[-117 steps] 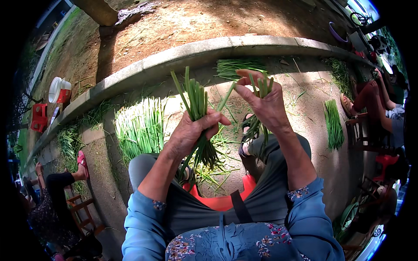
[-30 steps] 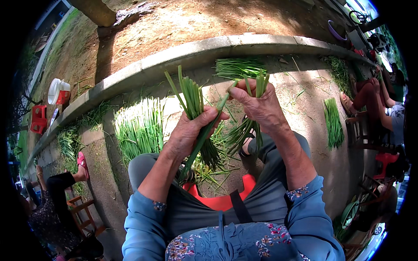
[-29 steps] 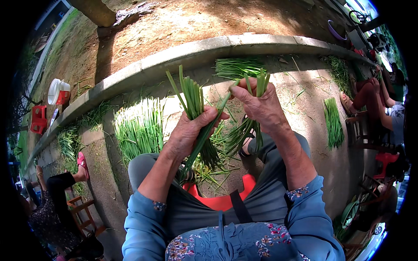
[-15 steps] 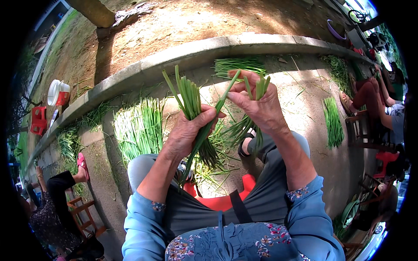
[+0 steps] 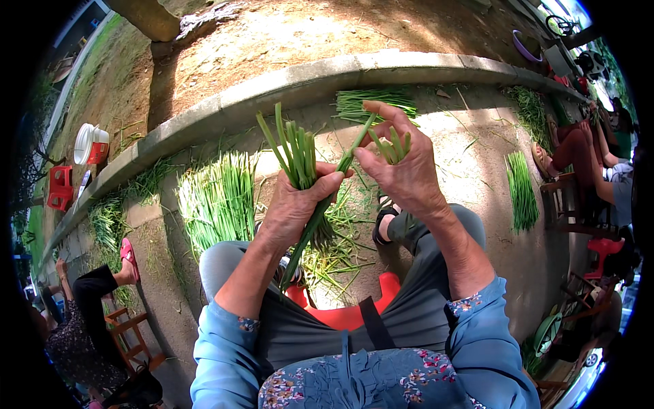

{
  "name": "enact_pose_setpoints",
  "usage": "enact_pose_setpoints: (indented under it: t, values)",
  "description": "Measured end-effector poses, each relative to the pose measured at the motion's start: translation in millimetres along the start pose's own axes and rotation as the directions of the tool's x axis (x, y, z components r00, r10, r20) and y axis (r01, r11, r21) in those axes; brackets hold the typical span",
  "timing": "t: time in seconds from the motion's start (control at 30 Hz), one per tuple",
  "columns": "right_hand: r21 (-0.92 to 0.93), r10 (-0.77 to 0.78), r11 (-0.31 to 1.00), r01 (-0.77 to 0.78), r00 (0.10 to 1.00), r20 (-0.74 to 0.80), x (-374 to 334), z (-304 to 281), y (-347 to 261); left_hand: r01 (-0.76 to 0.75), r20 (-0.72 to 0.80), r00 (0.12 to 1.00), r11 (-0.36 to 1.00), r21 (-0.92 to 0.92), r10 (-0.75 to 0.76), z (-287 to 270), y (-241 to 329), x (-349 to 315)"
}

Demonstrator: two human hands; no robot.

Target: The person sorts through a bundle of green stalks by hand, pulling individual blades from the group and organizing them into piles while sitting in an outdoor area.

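My left hand (image 5: 287,208) is closed round a bunch of long green stalks (image 5: 298,155). Their pale cut ends point up and the darker leafy ends hang below my fist. Between its thumb and fingers one separate green stalk (image 5: 345,160) slants up to the right. My right hand (image 5: 409,167) curls round a smaller clutch of green stalks (image 5: 391,146), their ends showing beside the palm. Its thumb and forefinger are at the top of the slanting stalk; whether they pinch it I cannot tell. Both hands are above my lap.
A wide pile of stalks (image 5: 219,201) lies left on the paving, other piles beyond (image 5: 375,105) and right (image 5: 521,191). Loose trimmings (image 5: 337,262) litter the ground between my feet. A low kerb (image 5: 286,80) curves across the far side. People sit at both sides.
My right hand has turned, so its small clutch of stalks tilts more and their leafy ends no longer show below it. My left hand has hardly moved.
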State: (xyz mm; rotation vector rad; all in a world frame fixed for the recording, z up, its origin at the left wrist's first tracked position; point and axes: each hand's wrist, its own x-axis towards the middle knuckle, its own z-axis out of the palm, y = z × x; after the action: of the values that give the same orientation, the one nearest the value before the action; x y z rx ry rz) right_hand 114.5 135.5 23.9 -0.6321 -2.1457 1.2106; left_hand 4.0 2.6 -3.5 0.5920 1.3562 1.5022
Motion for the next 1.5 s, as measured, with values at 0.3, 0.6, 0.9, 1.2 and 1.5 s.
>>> enact_pose_setpoints:
  t: [0.3,0.6,0.9,1.2,1.5]
  values:
    - [-0.060,-0.094,0.993,0.097,0.994,0.051,-3,2,-1,0.029,-0.042,0.999,0.994,-0.103,-0.033,0,2,-4]
    - [-0.123,-0.105,0.986,0.114,0.991,0.080,-2,0,6,0.073,-0.022,0.997,0.994,-0.079,-0.075,-1,5,-4]
    - [-0.082,-0.169,0.981,0.178,0.980,0.109,-2,2,3,0.045,-0.060,0.997,0.995,-0.084,-0.050,3,8,-4]
    - [-0.104,-0.187,0.974,0.200,0.974,0.130,-3,1,2,0.057,-0.042,0.997,0.994,-0.091,-0.061,-1,8,-6]
    - [-0.164,-0.268,0.946,0.281,0.958,0.099,-3,7,10,0.056,-0.047,0.997,0.995,-0.086,-0.060,-1,8,-5]
